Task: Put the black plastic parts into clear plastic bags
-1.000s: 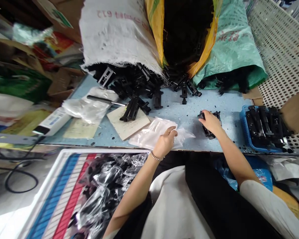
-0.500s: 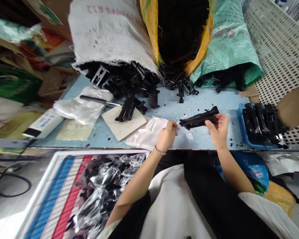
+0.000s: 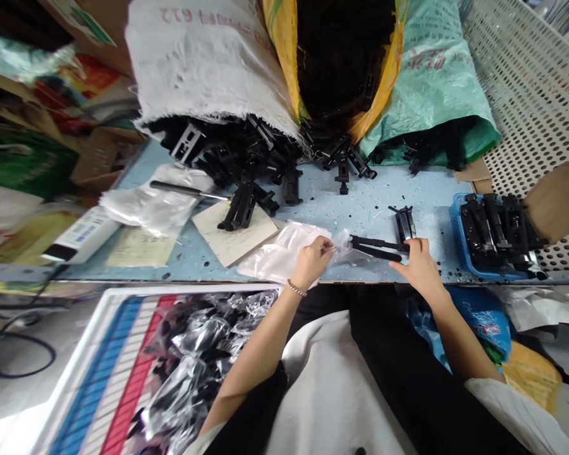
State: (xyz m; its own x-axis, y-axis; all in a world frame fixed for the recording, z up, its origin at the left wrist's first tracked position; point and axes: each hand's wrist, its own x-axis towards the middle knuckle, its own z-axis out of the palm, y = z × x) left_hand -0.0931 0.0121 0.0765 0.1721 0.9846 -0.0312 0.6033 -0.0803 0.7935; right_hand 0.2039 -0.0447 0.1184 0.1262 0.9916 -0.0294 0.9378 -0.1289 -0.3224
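Note:
My left hand (image 3: 314, 260) pinches the edge of a clear plastic bag (image 3: 345, 250) above the front of the blue table (image 3: 313, 213). Two long black parts (image 3: 377, 244) lie side by side, slightly spread, their left ends at the bag. At their right ends is my right hand (image 3: 420, 262), its thumb and fingers apart, fingertips touching the upper part. Just behind that hand another black part (image 3: 404, 221) rests on the table. Flat clear bags (image 3: 282, 253) lie under and left of my left hand.
Sacks of black parts, white (image 3: 208, 63), yellow (image 3: 289, 57) and green (image 3: 440, 82), line the back. A blue basket (image 3: 461, 243) stands right. A white tile (image 3: 213, 230) bears black parts, with a screwdriver (image 3: 184, 189) beside it. A bin (image 3: 109, 354) of bagged parts is below.
My right hand has moved slightly right and down and its fingers have loosened. The black bundle has separated: two parts extend from the bag, another lies behind.

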